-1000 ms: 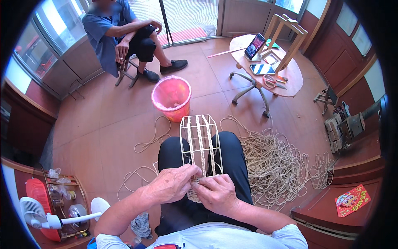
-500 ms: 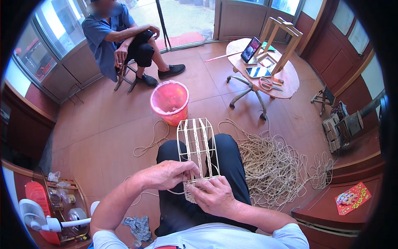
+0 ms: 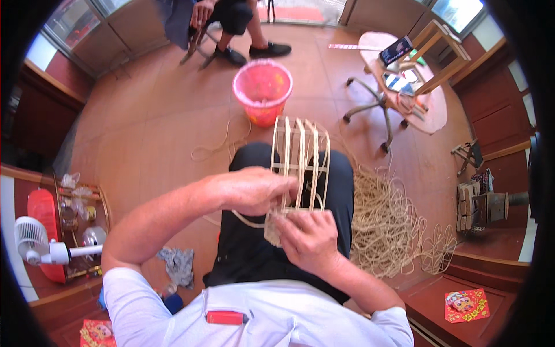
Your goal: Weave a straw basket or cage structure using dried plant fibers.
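A pale, narrow frame (image 3: pixel 329 151) stands over my knees, with several twisted cords running along its length. Its near end carries a tightly woven section (image 3: pixel 272 232). My left hand (image 3: pixel 257 189) is closed in a pinch on cord at the frame's left side, its fingertips partly hidden among the lengthwise strands. Closed round the near crossbar and woven edge is my right hand (image 3: pixel 309 236), thumb toward the weave. A loose cord (image 3: pixel 245 221) curves out below my left hand, and a small loop of cord stands up by my right fingers.
A pink bucket (image 3: pixel 263 87) stands just beyond the frame. A large heap of cord (image 3: pixel 381 225) lies on the floor to my right. Farther right is a round wheeled table (image 3: pixel 425 118) with scissors and a wooden frame. Another person sits on a folding stool at the far left.
The view has tilted down and shifted, so the bucket and table sit higher. My left hand has moved farther across the strands, while my right hand keeps hold of the near edge.
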A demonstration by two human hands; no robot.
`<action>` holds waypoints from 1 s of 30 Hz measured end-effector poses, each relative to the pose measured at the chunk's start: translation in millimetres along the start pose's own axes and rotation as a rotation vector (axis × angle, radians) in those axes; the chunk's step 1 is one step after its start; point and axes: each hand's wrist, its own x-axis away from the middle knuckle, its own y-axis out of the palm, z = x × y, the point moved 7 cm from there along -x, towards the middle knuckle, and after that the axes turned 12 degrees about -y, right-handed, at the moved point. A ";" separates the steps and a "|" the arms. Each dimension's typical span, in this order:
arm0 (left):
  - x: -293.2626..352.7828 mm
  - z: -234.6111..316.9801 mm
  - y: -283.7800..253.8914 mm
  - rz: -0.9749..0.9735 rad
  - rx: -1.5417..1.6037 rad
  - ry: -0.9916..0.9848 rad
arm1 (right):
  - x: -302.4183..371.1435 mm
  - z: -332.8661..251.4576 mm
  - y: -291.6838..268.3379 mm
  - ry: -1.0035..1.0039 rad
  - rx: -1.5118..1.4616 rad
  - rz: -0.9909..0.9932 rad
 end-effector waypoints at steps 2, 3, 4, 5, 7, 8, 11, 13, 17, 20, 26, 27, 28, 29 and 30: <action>4.3 1.3 2.8 0.075 -0.045 -0.096 | 0.2 1.2 -0.3 -0.005 -0.008 0.047; 8.4 6.0 3.9 0.167 -0.073 -0.037 | -0.3 2.0 -0.6 -0.006 -0.007 0.055; 13.7 9.2 5.0 0.263 -0.105 0.017 | -2.3 3.6 -1.3 -0.010 -0.007 0.067; 20.6 14.9 7.0 0.376 -0.110 0.105 | -2.2 4.7 -2.4 -0.005 -0.015 0.054; 30.4 17.2 11.5 0.523 -0.120 0.036 | -4.7 7.9 -0.6 -0.008 -0.012 0.057; 34.3 19.7 17.6 0.563 -0.119 -0.031 | -2.6 7.2 -0.4 -0.006 -0.008 0.051; 43.9 10.4 29.3 0.839 0.017 -0.005 | -3.4 6.4 2.3 -0.010 0.010 0.058; 57.0 -0.5 20.8 0.959 0.071 -0.020 | -0.9 7.5 -0.3 0.028 -0.022 0.039; 71.5 -41.3 16.4 0.939 0.557 -0.218 | -0.4 14.3 -4.8 0.082 -0.080 0.065; 57.8 -61.4 28.8 0.652 0.875 -0.231 | -6.5 21.7 -11.7 0.091 -0.110 0.105; 40.5 -54.6 25.5 -0.099 0.966 -0.291 | -21.6 33.6 -17.5 0.216 -0.330 0.000; 35.2 -54.2 23.8 -0.145 0.915 -0.277 | -22.4 34.4 -17.4 0.210 -0.325 -0.004; 30.3 -55.4 18.2 -0.140 0.917 -0.270 | -21.9 36.1 -15.5 0.226 -0.365 -0.005; 26.0 -54.6 16.4 -0.205 0.874 -0.265 | -22.1 37.6 -14.4 0.241 -0.406 -0.006; 20.6 -55.1 14.7 -0.271 0.831 -0.261 | -23.2 38.0 -16.9 0.237 -0.401 -0.011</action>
